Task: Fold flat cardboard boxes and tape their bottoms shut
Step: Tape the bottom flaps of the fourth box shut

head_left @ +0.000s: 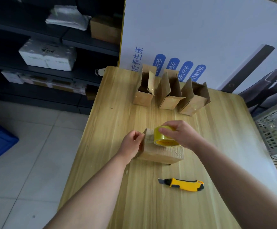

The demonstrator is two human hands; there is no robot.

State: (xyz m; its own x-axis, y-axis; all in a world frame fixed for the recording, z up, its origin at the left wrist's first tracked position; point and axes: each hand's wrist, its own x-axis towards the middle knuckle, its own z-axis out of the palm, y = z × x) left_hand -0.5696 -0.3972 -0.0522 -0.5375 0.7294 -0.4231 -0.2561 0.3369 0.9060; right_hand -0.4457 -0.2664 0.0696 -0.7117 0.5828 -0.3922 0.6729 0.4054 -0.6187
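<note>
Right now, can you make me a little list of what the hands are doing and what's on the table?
Left hand: holds the left flap of the cardboard box
Right hand: grips the yellow tape roll on top of that box
Other boxes: three, standing open-topped at the far side of the table
Utility knife: lies on the table, nearer the person, untouched

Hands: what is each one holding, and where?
Right hand grips the tape roll over its top rim; left hand pinches the box by its left flap.
</note>
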